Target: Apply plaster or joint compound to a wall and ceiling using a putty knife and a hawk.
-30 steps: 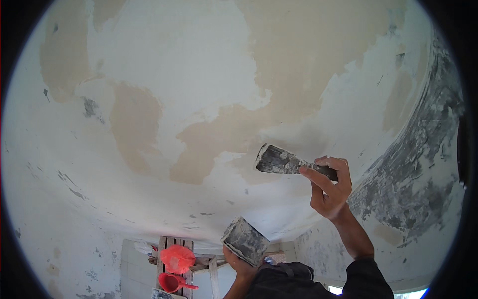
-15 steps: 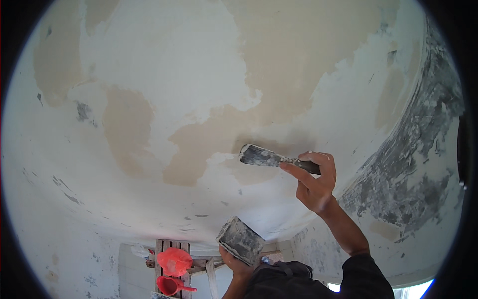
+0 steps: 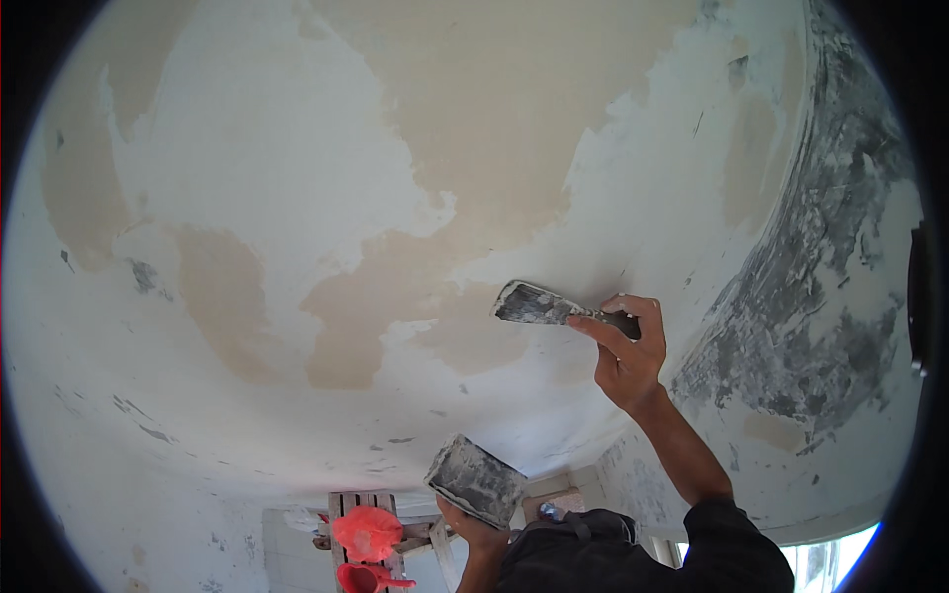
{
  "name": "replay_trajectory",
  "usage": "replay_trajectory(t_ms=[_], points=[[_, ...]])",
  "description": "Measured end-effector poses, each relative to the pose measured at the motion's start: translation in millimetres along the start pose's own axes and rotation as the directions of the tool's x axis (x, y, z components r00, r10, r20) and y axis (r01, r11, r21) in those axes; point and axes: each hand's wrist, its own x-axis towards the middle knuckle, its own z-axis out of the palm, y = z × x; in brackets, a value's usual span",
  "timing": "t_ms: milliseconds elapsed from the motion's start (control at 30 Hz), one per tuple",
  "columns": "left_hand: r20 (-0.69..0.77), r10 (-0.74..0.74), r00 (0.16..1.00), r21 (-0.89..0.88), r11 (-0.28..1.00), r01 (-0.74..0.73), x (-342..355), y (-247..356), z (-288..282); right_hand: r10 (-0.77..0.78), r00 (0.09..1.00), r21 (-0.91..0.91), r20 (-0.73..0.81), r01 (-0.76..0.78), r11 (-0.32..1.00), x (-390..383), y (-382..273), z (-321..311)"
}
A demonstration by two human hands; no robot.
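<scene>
Pinching right hand (image 3: 633, 351): thumb and fingers are closed on the handle of a putty knife (image 3: 539, 304); pale smears mark the fingers, and the forearm rises from the lower right.
Putty knife: it points left, its dark blade streaked with pale residue and crusted along the rim; it lies in front of the plastered surface (image 3: 287, 128), and whether the blade touches that surface cannot be told.
Left hand (image 3: 476, 526): lower down, near the body, it grips a rectangular plate (image 3: 479, 481) from below; most of its fingers are hidden.
Rectangular plate: grey, tilted and smeared with pale material, it sits below and left of the putty knife, well apart from it.
Plastered surface: white, with broad beige patches (image 3: 484, 109) and small grey marks.
Rough grey area (image 3: 791, 346): it spreads along the right side, mottled with white.
Slatted wooden desk (image 3: 342, 502): left of the left hand, it carries a crumpled red bag (image 3: 367, 534) and, just below that, a red dipper (image 3: 362, 579).
Dark sleeve (image 3: 732, 549): it covers the right upper arm.
</scene>
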Motion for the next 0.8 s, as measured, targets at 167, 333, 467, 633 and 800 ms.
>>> replay_trajectory(t_ms=[167,333,467,633,800], points=[[0.029,0.05,0.998,-0.031,0.998,-0.049,3.8,-2.4,0.0,0.159,0.986,0.066,-0.05,-0.156,0.986,-22.0,3.7,-10.2],[-0.035,0.002,0.999,-0.039,0.999,-0.003,4.5,-4.3,-5.4,0.005,1.0,0.006,-0.028,-0.005,1.0,-0.1,-8.4,5.9],[0.033,0.007,0.999,-0.11,0.994,-0.003,1.4,2.9,0.0,0.194,0.981,0.063,-0.03,-0.192,0.979,-45.7,2.4,-1.2],[0.066,0.014,0.998,-0.051,0.999,-0.01,5.1,-1.9,-10.1,0.155,0.986,0.105,-0.069,-0.147,0.984,-14.4,-21.2,5.9],[0.057,0.058,0.997,-0.002,0.998,-0.058,-1.0,-2.3,0.5,0.169,0.985,0.052,-0.025,-0.168,0.984,-53.7,5.0,9.1]])
